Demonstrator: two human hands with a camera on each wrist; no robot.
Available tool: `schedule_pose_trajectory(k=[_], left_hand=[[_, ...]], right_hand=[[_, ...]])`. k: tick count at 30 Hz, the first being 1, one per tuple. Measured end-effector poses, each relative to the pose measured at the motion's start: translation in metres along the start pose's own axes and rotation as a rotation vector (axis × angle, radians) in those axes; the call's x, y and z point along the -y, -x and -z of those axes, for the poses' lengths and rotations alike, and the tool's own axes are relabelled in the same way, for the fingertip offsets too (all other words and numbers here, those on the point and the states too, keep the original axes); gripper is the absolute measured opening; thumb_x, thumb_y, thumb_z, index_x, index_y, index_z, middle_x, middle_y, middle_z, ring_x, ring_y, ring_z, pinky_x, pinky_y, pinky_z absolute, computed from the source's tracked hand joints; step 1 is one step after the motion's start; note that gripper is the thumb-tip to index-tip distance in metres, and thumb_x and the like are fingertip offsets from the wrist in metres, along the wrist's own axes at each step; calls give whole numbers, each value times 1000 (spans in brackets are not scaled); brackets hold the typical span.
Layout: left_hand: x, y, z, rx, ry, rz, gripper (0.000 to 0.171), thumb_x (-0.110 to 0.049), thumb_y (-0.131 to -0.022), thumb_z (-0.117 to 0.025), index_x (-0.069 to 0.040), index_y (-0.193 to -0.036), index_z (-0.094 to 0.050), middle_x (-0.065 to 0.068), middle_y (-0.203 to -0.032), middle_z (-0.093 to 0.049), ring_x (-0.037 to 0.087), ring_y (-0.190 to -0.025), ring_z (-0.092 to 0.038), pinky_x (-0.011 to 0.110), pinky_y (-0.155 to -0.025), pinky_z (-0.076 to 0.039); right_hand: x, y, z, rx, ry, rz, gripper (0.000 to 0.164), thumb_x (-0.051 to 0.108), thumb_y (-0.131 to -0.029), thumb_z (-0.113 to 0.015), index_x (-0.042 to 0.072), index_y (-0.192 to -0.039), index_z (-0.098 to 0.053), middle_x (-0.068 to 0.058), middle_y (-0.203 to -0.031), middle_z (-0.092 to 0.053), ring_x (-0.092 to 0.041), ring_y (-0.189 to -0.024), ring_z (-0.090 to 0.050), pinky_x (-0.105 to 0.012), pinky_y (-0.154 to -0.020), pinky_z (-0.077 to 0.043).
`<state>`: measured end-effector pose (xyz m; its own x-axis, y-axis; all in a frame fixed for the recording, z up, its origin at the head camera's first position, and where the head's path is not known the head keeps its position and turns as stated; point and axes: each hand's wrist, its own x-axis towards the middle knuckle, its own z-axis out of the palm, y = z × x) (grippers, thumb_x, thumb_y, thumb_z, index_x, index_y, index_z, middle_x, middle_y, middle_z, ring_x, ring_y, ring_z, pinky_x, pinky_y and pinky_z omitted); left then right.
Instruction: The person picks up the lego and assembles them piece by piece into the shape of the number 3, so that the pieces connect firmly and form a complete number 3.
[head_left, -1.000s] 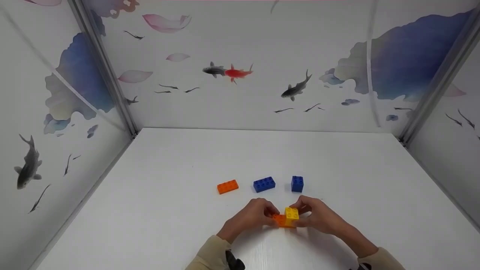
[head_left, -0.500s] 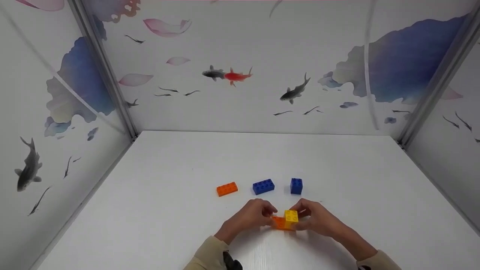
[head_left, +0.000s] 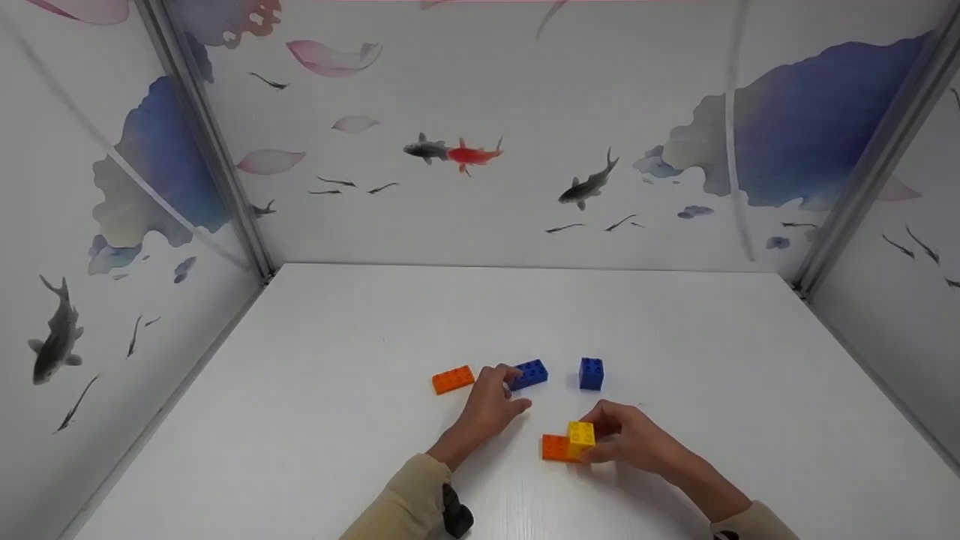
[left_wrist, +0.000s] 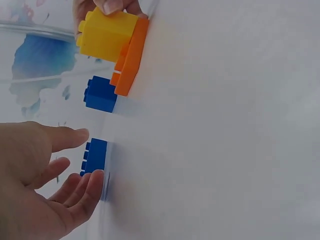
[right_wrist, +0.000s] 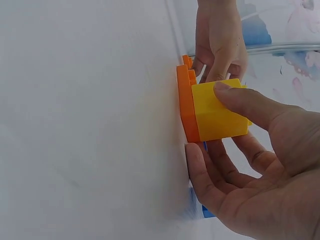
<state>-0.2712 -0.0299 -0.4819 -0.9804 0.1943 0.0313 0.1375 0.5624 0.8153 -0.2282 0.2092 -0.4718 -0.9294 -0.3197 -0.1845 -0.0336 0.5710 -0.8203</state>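
Note:
My right hand (head_left: pixel 637 441) grips a tall yellow building block (head_left: pixel 580 438), which stands on the right end of a flat orange brick (head_left: pixel 554 448). In the right wrist view, the thumb lies on one face of the yellow block (right_wrist: pixel 217 117) and the other fingers are around its far side. My left hand (head_left: pixel 484 411) reaches forward over the table with spread fingers, holding nothing. Its fingertips overlap the left end of a long blue brick (head_left: pixel 533 372). The left wrist view shows thumb and fingers apart around that long blue brick (left_wrist: pixel 96 155).
A loose orange brick (head_left: pixel 452 380) lies just left of my left hand. Beyond my right hand stands a square blue block (head_left: pixel 591 373). Printed walls with fish enclose the white table (head_left: pixel 337 322) at the back and sides.
My left hand has let go of the flat orange brick and moved forward and left to the long blue brick. My right hand stays at the yellow block.

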Motion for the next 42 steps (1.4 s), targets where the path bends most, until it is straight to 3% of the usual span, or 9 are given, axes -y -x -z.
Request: schedule_pose_trajectory(k=[10, 16, 21, 31, 42], left_hand=[[-7, -17, 0, -124, -25, 29, 36, -13, -89, -75, -10, -121, -59, 11, -117, -52, 19, -103, -57, 34, -97, -54], [-8, -27, 2, -89, -41, 94, 43, -17, -87, -79, -11, -123, -58, 13, -124, -50, 23, -108, -57, 35, -100, -53], [-4, -32, 1, -46, -39, 112, 46, -20, -86, -80, -10, -125, -57, 12, -125, -52, 23, -109, -55, 38, -104, -51], [1, -39, -5, -121, -32, 105, 27, -16, -87, -78, -7, -110, -67, 8, -106, -63, 19, -96, -57, 37, -96, -52], [-4, -38, 5, -146, 91, 121, 29, -19, -90, -76, -6, -115, -69, 8, -111, -65, 20, -101, -61, 36, -98, -54]], right_hand=[[-1, -1, 0, 16, -19, -6, 39, 21, -78, -87, 9, -108, -65, -3, -110, -70, -18, -91, -60, -32, -94, -57], [-2, -1, 1, 19, -23, -3, 38, 22, -78, -86, 9, -106, -65, -3, -109, -69, -18, -89, -60, -31, -93, -57], [-3, -2, 2, 32, -25, 9, 35, 21, -79, -86, 9, -103, -64, -3, -107, -69, -18, -90, -59, -30, -92, -57], [-4, -3, 3, 22, -39, 28, 35, 23, -78, -86, 9, -103, -65, -3, -109, -70, -18, -91, -59, -27, -90, -57], [-3, -1, 1, 12, -36, -2, 36, 23, -78, -87, 9, -103, -66, -3, -108, -70, -18, -90, -60, -31, -92, -57]])
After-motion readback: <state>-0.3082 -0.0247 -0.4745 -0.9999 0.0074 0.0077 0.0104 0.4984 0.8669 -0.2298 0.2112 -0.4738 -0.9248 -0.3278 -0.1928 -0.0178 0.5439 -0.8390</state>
